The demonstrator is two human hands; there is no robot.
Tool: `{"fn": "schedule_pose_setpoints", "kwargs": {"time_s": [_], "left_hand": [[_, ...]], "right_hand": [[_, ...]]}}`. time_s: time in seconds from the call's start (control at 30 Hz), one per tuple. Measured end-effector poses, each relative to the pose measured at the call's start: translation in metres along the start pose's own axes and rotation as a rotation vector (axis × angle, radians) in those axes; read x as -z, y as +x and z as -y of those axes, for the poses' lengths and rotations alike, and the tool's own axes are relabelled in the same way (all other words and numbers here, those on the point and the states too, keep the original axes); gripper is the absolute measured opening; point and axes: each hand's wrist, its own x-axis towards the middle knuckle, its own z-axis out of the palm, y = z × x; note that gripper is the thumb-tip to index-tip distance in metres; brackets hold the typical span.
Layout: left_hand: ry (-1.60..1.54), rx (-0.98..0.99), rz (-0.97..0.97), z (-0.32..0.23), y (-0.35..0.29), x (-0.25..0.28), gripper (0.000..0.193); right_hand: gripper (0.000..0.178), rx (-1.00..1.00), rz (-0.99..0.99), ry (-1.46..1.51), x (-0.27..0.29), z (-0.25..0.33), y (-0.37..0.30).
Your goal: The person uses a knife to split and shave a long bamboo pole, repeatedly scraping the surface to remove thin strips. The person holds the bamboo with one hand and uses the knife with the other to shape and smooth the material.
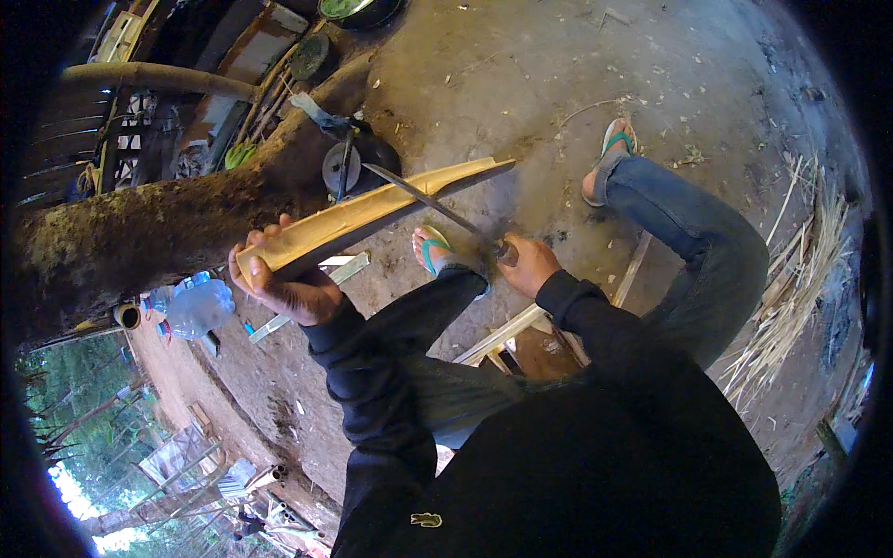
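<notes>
My left hand (296, 296) is closed around the near left end of a long split bamboo piece (339, 219), its pale yellow inner side facing up. The bamboo slants away to the right, ending in a narrower tip. My right hand (528, 266) grips the dark handle of a long knife (437, 205), out to the right of the bamboo. The blade runs up and left across the bamboo's far half, its tip beyond the far edge. Whether its edge bites into the bamboo I cannot tell.
A thick log (139, 223) lies along the left, with a round grey disc (340, 169) beside it. Clear plastic bottles (199, 310) rest near its lower side. Wooden slats (507, 335) are by my legs. Thin strips (791, 288) lie heaped at right.
</notes>
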Motion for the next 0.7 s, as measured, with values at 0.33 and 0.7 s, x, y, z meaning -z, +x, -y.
{"fn": "schedule_pose_setpoints", "kwargs": {"time_s": [0.33,0.7], "left_hand": [[0.033,0.005,-0.003,0.004,0.000,0.013,0.036],[0.053,-0.046,0.151,0.009,0.005,0.001,0.050]], "right_hand": [[0.021,-0.163,0.000,-0.141,0.010,-0.021,0.029],[0.028,-0.570,0.144,-0.329,-0.007,-0.174,0.095]]}}
